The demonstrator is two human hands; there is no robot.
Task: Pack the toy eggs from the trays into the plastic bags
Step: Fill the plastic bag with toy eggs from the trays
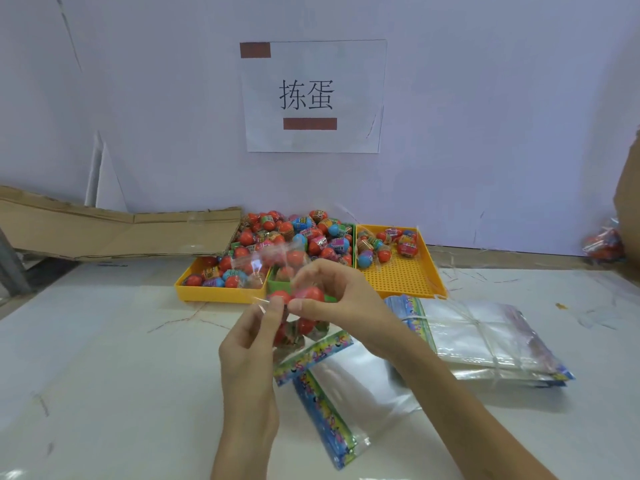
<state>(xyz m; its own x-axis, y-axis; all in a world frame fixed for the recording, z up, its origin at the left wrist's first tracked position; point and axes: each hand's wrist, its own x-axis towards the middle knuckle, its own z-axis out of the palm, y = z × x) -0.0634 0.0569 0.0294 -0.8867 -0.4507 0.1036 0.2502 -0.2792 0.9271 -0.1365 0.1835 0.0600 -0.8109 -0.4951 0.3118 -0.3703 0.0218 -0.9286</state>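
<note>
Clear plastic is the thing to manage here: a small transparent bag (298,299) of red toy eggs hangs between both hands, in front of the green tray (277,276) and above the surface (104,358). The left hand (249,344) pinches the film at the bag's near-left edge with thumb and forefinger, its grip clamped on the plastic. The right hand (341,306) curls round the bag from the right, thumb pressed against an egg through the film.

This looks like closing or settling a filled bag. To do it well, keep the eggs low so their weight tensions the film, and hold the mouth edges aligned before sealing; a slack pinch would likely let the film slip.

More loose toy eggs (304,233) heap across the green tray and the yellow trays (403,275) either side of it. Empty printed bags (346,386) lie nearer than the green tray, under the hands, and a tied stack (485,341) lies to its right.
</note>
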